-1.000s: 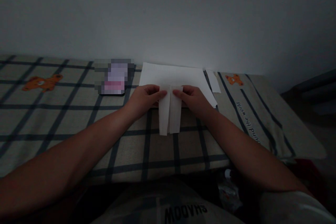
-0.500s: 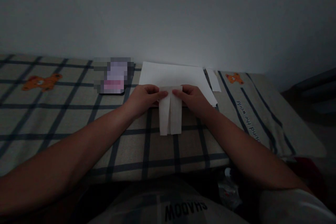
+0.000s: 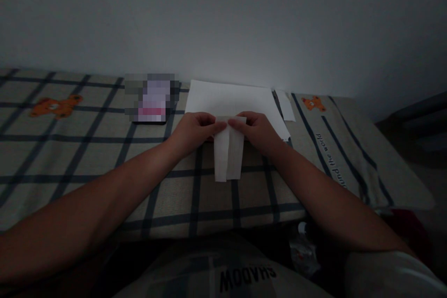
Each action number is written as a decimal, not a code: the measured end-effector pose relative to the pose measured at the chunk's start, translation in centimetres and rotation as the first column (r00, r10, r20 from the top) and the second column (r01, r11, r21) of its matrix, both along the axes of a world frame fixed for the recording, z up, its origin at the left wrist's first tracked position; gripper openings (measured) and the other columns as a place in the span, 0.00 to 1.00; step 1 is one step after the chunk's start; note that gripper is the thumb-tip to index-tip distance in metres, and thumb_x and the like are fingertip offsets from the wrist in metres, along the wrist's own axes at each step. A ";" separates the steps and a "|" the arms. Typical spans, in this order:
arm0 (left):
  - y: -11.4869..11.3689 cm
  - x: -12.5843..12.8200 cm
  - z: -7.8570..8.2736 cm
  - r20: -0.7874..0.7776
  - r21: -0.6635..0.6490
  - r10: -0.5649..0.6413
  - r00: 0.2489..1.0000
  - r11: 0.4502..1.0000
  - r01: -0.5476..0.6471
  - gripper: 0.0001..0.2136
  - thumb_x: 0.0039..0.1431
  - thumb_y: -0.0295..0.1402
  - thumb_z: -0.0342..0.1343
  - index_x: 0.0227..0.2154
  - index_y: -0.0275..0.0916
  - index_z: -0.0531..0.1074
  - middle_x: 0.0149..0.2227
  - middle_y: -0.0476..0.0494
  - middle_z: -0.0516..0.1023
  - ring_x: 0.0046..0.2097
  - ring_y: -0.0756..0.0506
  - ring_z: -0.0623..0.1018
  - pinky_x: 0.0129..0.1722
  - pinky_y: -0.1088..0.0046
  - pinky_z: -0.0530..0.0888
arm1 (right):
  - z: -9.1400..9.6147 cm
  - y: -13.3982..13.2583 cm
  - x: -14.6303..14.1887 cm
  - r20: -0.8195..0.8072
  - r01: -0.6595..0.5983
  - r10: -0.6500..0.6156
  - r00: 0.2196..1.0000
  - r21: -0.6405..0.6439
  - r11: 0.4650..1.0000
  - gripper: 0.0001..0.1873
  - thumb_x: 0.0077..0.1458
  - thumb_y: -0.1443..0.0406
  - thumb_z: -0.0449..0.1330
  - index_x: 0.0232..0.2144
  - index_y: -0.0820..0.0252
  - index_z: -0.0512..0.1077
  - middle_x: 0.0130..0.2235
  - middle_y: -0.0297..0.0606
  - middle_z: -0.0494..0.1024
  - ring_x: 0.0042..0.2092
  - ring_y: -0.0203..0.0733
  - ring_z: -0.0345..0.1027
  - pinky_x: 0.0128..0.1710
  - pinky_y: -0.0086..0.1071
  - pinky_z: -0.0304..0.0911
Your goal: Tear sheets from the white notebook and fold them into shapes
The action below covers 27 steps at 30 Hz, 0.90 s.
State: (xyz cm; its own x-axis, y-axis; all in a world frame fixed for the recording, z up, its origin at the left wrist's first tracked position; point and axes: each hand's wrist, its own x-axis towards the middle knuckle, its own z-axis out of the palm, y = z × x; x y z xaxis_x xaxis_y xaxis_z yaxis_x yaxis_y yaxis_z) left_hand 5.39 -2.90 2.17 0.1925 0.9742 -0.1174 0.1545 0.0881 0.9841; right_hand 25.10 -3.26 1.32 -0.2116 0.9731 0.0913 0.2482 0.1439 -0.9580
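A narrow piece of folded white paper (image 3: 228,158) hangs between my hands, its two long flaps meeting near a seam down the middle. My left hand (image 3: 199,130) pinches its upper left part, thumb on the near face. On the upper right part, my right hand (image 3: 256,130) pinches it the same way. Both thumb tips lie close together by the seam. The fingers behind the paper are hidden. Beyond the hands a large white sheet (image 3: 228,95) lies on the checked cloth, partly covered by them.
The checked cloth (image 3: 87,158) spreads over the surface up to a plain wall (image 3: 223,18). A phone (image 3: 155,100) with a blurred screen lies to the left. A torn paper strip (image 3: 286,106) sits right of the sheet. Below the edge stands a clear plastic bottle (image 3: 303,251).
The two flaps of the folded paper have come together; the gap between them has closed. Both hands have shifted very slightly right, still pinching it.
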 end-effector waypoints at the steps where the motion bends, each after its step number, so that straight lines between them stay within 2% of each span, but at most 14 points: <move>1: 0.0 0.0 0.0 0.012 0.002 0.010 1.000 1.000 -0.010 0.13 0.45 0.41 0.70 0.25 0.38 0.75 0.25 0.49 0.77 0.28 0.49 0.76 0.29 0.75 0.76 | 0.0 0.0 0.0 -0.001 0.002 -0.002 1.000 -0.004 1.000 0.20 0.52 0.47 0.65 0.32 0.58 0.78 0.30 0.36 0.77 0.31 0.38 0.66 0.28 0.31 0.60; 7: 0.4 -0.2 -0.3 0.055 -0.002 0.042 0.998 0.999 -0.041 0.15 0.50 0.45 0.67 0.33 0.37 0.79 0.30 0.45 0.81 0.29 0.48 0.78 0.30 0.72 0.79 | 0.3 -0.1 0.0 -0.067 -0.002 -0.002 0.998 -0.055 0.998 0.20 0.51 0.48 0.67 0.34 0.58 0.79 0.32 0.36 0.79 0.31 0.38 0.67 0.29 0.31 0.61; 14: -0.1 0.1 0.1 0.034 0.023 0.095 0.995 0.995 -0.096 0.12 0.51 0.43 0.66 0.30 0.38 0.78 0.27 0.47 0.80 0.26 0.49 0.77 0.28 0.74 0.78 | 0.3 -0.1 -0.1 -0.072 -0.017 0.013 0.997 -0.057 0.998 0.20 0.51 0.49 0.67 0.33 0.59 0.79 0.31 0.36 0.79 0.31 0.37 0.66 0.29 0.31 0.59; 21: -1.0 0.3 0.9 -0.024 0.124 0.117 0.993 0.986 -0.113 0.11 0.54 0.41 0.63 0.26 0.39 0.75 0.25 0.48 0.78 0.26 0.50 0.76 0.28 0.75 0.77 | 0.5 -0.4 -0.1 -0.011 -0.008 0.008 1.000 -0.011 1.000 0.19 0.53 0.48 0.65 0.32 0.59 0.79 0.31 0.36 0.78 0.32 0.38 0.66 0.30 0.31 0.59; 27: -1.0 0.4 0.6 -0.011 0.142 0.111 0.994 0.984 -0.109 0.11 0.54 0.42 0.63 0.27 0.39 0.75 0.26 0.48 0.78 0.27 0.50 0.76 0.28 0.76 0.76 | 0.8 -0.5 -0.2 -0.021 -0.015 0.015 1.000 0.000 1.000 0.19 0.53 0.48 0.65 0.31 0.59 0.78 0.29 0.34 0.76 0.30 0.36 0.64 0.28 0.31 0.57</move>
State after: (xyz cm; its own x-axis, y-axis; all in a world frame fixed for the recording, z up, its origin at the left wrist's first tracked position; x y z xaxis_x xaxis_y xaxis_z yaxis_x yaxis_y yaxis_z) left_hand 5.77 -3.90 2.74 0.0823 0.9964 0.0204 0.1701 -0.0342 0.9848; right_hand 24.92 -3.79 2.09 -0.2243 0.9698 0.0956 0.2254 0.1471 -0.9631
